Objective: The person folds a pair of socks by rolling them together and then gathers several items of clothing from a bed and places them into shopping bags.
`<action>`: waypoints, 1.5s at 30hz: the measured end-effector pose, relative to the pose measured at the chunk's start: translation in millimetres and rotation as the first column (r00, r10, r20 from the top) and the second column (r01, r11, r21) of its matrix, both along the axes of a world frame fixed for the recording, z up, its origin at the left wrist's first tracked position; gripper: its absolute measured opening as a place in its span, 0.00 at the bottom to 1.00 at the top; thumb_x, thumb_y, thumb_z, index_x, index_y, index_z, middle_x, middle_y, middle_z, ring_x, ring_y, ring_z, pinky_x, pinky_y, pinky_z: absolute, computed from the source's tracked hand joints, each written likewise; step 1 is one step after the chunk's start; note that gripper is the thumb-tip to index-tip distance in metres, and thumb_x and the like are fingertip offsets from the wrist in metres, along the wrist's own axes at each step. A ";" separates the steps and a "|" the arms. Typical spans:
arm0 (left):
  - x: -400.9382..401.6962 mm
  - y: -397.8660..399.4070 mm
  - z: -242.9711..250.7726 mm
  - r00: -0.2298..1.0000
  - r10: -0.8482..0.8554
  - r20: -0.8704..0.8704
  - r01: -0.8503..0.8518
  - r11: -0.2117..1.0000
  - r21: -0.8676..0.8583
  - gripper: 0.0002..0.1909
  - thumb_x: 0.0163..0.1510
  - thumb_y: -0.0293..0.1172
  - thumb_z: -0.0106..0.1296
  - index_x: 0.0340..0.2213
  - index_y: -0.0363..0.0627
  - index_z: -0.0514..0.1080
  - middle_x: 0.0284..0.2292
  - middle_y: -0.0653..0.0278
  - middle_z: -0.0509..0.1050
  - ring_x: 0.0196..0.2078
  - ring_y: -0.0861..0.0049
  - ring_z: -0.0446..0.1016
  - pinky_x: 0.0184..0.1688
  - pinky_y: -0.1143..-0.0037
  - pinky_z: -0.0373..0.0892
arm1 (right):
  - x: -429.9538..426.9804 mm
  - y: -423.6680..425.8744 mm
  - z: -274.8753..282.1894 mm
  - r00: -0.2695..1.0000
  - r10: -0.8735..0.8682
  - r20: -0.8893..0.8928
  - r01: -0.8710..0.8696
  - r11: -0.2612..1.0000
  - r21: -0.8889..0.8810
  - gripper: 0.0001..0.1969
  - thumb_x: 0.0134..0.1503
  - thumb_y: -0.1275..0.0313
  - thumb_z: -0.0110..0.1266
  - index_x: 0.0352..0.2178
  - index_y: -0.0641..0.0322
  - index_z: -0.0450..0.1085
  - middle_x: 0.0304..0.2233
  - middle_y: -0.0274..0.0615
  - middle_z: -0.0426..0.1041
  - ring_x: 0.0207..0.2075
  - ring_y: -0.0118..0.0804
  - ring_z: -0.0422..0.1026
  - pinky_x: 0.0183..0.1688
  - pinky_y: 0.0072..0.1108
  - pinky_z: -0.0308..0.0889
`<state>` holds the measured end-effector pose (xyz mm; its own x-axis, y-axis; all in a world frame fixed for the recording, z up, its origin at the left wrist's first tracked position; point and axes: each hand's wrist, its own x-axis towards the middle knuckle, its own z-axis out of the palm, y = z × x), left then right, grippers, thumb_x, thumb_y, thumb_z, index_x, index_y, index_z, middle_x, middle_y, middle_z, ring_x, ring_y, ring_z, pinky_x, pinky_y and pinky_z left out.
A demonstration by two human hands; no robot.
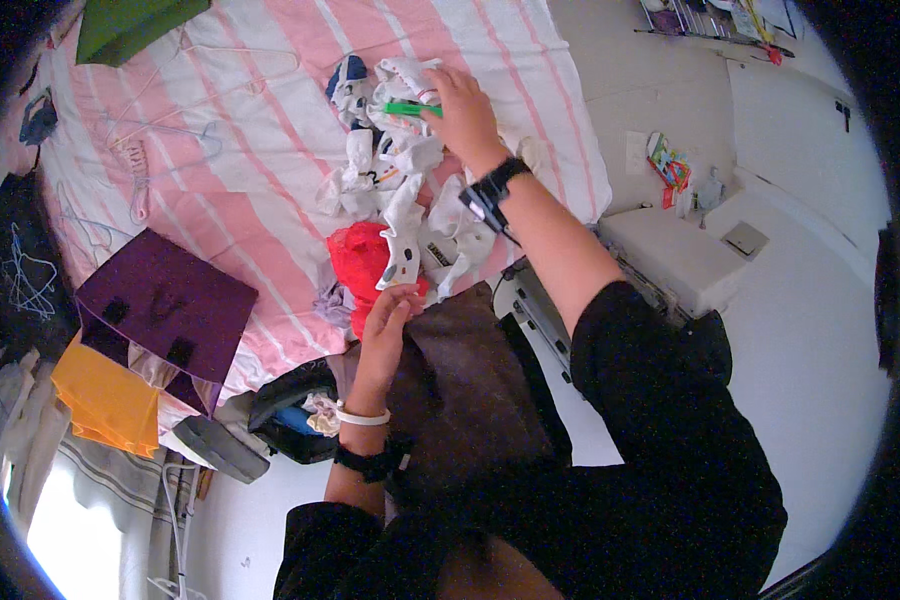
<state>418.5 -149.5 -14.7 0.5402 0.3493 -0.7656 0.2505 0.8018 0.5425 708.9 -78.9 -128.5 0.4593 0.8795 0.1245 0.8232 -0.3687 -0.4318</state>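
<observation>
My left hand [390,319] pinches the lower end of a white patterned sock [402,251], which stretches up from its fingers across the pile. Beside that sock lies bunched red mesh fabric [356,259]. My right hand [466,112] is over the far side of a heap of white socks [412,146], fingers on a white sock with a red stripe [412,71]. A narrow green strip-like object [409,109] reaches under its thumb; whether it is gripped is hidden. A white and navy sock [349,82] lies to the left.
A pink-and-white striped bedspread [262,150] bears the heap and several wire hangers [202,139]. Purple [172,285] and orange [109,397] fabric boxes stand at left, a green one [135,30] at the top. An open black bag [296,420] sits by the bed edge.
</observation>
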 end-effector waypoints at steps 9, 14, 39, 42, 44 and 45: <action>-18.1 8.6 -8.3 0.994 0.084 -0.074 -0.086 0.996 -0.019 0.13 0.58 0.26 0.37 0.43 0.38 0.67 0.34 0.64 0.72 0.38 0.80 0.68 0.46 0.79 0.62 | 49.6 6.2 26.9 0.904 -0.424 0.050 0.413 0.898 0.153 0.11 0.53 0.75 0.47 0.40 0.61 0.65 0.31 0.52 0.71 0.36 0.54 0.69 0.39 0.37 0.64; -16.8 11.3 -11.9 0.994 0.103 -0.028 -0.103 0.994 -0.017 0.13 0.58 0.26 0.37 0.42 0.37 0.67 0.35 0.64 0.72 0.39 0.80 0.68 0.47 0.79 0.62 | 27.7 0.2 9.4 0.997 0.068 0.048 -0.063 0.993 -0.102 0.18 0.48 0.78 0.52 0.43 0.59 0.65 0.42 0.47 0.67 0.47 0.49 0.64 0.48 0.34 0.60; -42.3 12.0 -25.6 0.985 0.145 -0.095 -0.146 0.989 -0.008 0.12 0.58 0.26 0.38 0.42 0.38 0.67 0.35 0.65 0.71 0.39 0.80 0.68 0.45 0.79 0.63 | -14.5 -123.1 -5.6 0.833 -0.398 -0.384 0.351 0.917 -0.191 0.16 0.53 0.69 0.51 0.41 0.69 0.66 0.35 0.57 0.73 0.38 0.56 0.71 0.41 0.34 0.65; -46.8 15.0 -27.6 0.989 0.117 -0.092 -0.116 0.993 0.016 0.12 0.58 0.26 0.38 0.41 0.38 0.68 0.35 0.65 0.71 0.39 0.80 0.68 0.46 0.79 0.63 | -14.7 -124.5 6.4 0.762 -0.442 -0.474 0.384 0.897 -0.220 0.16 0.55 0.67 0.48 0.40 0.70 0.67 0.35 0.56 0.72 0.37 0.52 0.72 0.40 0.31 0.65; -50.6 13.1 -32.4 0.989 0.110 -0.103 -0.102 0.992 0.075 0.12 0.56 0.26 0.41 0.42 0.38 0.67 0.38 0.62 0.70 0.42 0.76 0.67 0.48 0.76 0.62 | -16.2 -123.4 15.1 0.702 -0.453 -0.549 0.393 0.890 -0.232 0.16 0.58 0.65 0.45 0.39 0.70 0.68 0.33 0.53 0.73 0.35 0.47 0.72 0.39 0.29 0.65; -52.5 12.7 -33.5 0.988 0.106 -0.117 -0.089 0.987 0.136 0.13 0.55 0.25 0.44 0.43 0.38 0.67 0.40 0.59 0.69 0.44 0.73 0.67 0.50 0.74 0.62 | -18.2 -118.7 23.3 0.699 -0.453 -0.554 0.391 0.890 -0.234 0.16 0.58 0.65 0.45 0.39 0.70 0.68 0.33 0.53 0.73 0.35 0.47 0.72 0.39 0.29 0.65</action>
<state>366.0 -136.8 -48.2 0.4031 0.4964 -0.7689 0.2459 0.7505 0.6134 690.7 -197.6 -105.2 0.7397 0.5681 -0.3607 0.1724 -0.6781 -0.7145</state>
